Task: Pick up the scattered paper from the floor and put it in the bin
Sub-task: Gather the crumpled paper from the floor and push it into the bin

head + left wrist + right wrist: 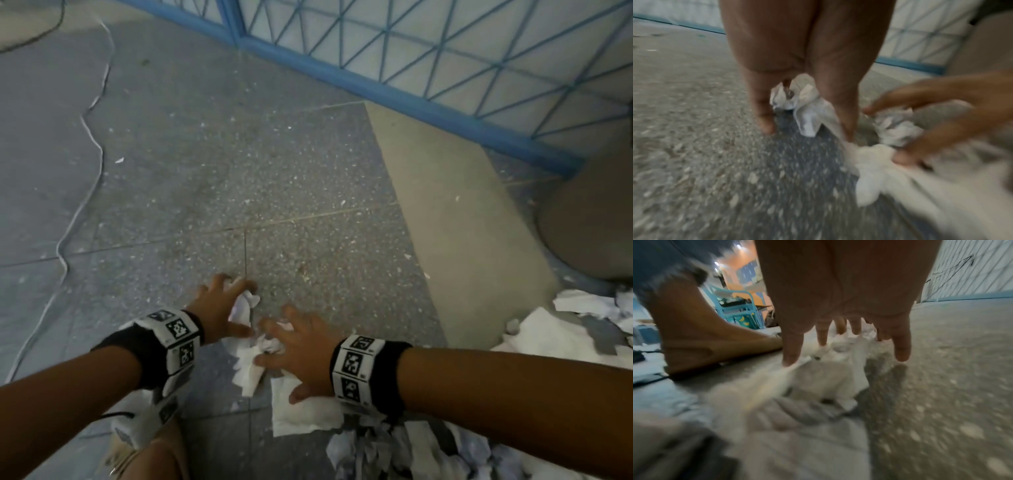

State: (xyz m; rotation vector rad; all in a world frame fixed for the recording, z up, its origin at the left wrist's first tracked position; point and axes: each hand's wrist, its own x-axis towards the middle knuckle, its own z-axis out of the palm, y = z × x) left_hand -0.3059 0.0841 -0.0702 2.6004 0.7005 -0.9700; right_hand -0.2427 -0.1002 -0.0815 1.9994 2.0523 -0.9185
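Observation:
Crumpled white paper [239, 313] lies on the speckled grey floor under my left hand [248, 306], whose thumb and fingers curl round it. In the left wrist view the same paper [807, 113] sits pinched between thumb and fingers of that hand [805, 128]. My right hand [279, 359] is spread over a second crumpled wad [248, 371], fingers straight and touching it, thumb resting on a flat white sheet [305, 414]. The right wrist view shows that hand [844, 358] with fingertips on the wad [838, 378]. No bin is plainly visible.
A heap of torn paper [394, 448] lies below my right forearm, and more sheets [548, 335] lie at the right. A round beige object [589, 222] stands at the right edge. A blue lattice gate [411, 51] bounds the far side. A white cable [92, 137] snakes along the left.

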